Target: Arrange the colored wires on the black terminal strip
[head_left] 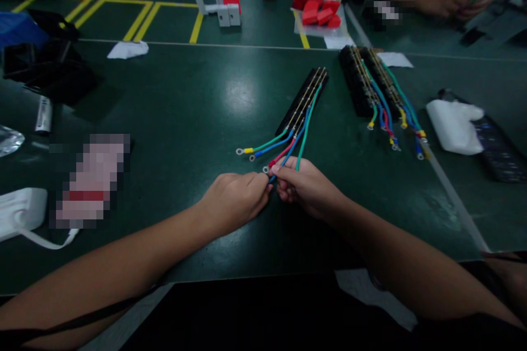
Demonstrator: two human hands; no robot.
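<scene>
A long black terminal strip [302, 100] with brass-coloured rods lies slanted on the green table, its wired end toward me. Green, blue and red wires with ring lugs come out of that end. My left hand [239, 197] is closed around the end of a blue wire [291, 149], whose tip is hidden in the fingers. Pinching the same wire just beside it is my right hand [302, 181]. A green wire [308, 126] runs down behind the right fingers. The red wire's lug [266, 169] sticks out just above both hands; a green wire's lug [240, 151] points left.
Two more wired black strips [373, 82] lie to the right, near a white pouch-like object [455, 126]. Red plastic parts [321, 11] and grey-white parts [226, 13] stand farther back. A phone [93, 181] with a cable is at left. Another person's hands [465, 3] work at upper right.
</scene>
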